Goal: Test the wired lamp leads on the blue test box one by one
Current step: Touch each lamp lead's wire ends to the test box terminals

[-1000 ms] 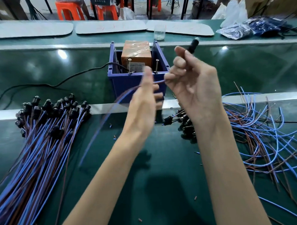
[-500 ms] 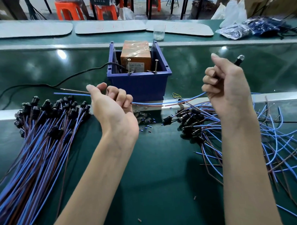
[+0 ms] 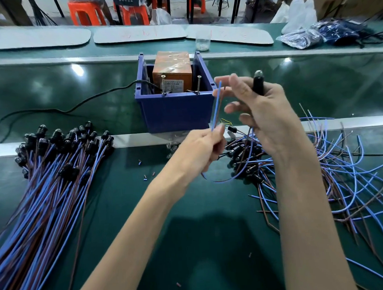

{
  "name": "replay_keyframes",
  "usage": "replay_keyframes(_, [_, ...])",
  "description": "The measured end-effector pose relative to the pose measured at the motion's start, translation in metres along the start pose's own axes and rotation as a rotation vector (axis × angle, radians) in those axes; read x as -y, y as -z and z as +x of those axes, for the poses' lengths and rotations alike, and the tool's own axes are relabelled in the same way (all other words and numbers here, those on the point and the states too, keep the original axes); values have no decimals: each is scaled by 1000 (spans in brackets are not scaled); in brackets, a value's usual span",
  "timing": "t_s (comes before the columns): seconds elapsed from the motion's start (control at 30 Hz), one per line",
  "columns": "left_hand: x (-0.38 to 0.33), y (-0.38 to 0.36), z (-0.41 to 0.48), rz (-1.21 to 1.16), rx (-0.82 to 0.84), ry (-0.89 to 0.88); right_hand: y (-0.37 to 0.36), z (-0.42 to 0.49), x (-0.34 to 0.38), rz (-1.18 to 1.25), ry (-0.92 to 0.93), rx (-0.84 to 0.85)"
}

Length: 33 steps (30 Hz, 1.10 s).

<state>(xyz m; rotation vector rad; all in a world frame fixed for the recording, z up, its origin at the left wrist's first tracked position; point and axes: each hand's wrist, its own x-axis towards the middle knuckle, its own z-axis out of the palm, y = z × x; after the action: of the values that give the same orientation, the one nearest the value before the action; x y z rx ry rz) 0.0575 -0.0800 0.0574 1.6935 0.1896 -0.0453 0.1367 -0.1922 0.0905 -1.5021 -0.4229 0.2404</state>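
Left hand point(image 3: 199, 149) pinching lead point(image 3: 216, 105), green bench point(image 3: 189, 242) (stools point(image 3: 86, 11))

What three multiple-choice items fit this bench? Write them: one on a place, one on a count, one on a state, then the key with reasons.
1. Where does the tidy bundle of leads lie?
A. left of the blue test box
B. inside it
C. on the far bench

2. How many upright screws stand at the box's front rim?
A. one
B. two
C. four

3. What is the right hand doing?
A. lying flat on the table
B. hanging empty
C. holding a black lamp

Key:
1 A: the bundle fans out on the green table, left of the box.
2 B: two screws rise in front of the orange block.
3 C: its fingers hold the lamp up, while the left hand pinches the wire ends.
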Motion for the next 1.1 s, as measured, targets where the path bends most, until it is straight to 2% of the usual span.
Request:
replay_keyframes(0.13, [2,11,3,75,52,72,-7,1,-1,0,20,-34])
replay_keyframes(0.23, [1,18,5,-19,-12,74,-8,-1,-1,21,41,-13])
replay_keyframes(0.4, [2,19,4,-150,-202,-190,-11,-2,0,67,69,-2])
replay_keyframes(0.57, [2,20,5,-146,-306,-261,-7,-1,-1,-36,41,11])
replay_keyframes(0.83, [1,24,3,-46,-278,-267,-4,-1,-2,-69,40,55])
replay_keyframes(1.1, [4,28,4,-83,-281,-268,-5,1,-6,-142,12,59])
